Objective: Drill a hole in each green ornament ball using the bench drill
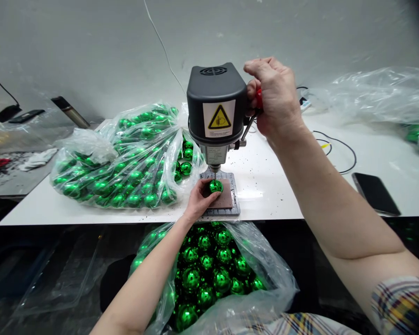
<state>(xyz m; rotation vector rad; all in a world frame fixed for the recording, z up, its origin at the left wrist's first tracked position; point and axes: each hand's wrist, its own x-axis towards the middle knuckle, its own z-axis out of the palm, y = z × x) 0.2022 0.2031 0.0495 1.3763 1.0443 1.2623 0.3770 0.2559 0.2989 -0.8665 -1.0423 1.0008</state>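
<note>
A shiny green ball (216, 186) sits on a brown pad (226, 197) over the grey slotted base (235, 186) of a small drill press (218, 97). My left hand (199, 199) holds the ball between thumb and fingers, under the drill's tip. The thin bit meets the top of the ball; whether it has gone in I cannot tell. Raised beside the black motor housing, my right hand (274, 93) is wrapped round the red knob (259, 98) of the press lever (247, 131).
A clear plastic bag (125, 172) of green balls lies left of the press. Another open bag (279, 288) of balls rests below the table edge. On the right are a phone (376, 193), a black cable (352, 156) and more plastic (380, 97). White gloves (38, 159) lie far left.
</note>
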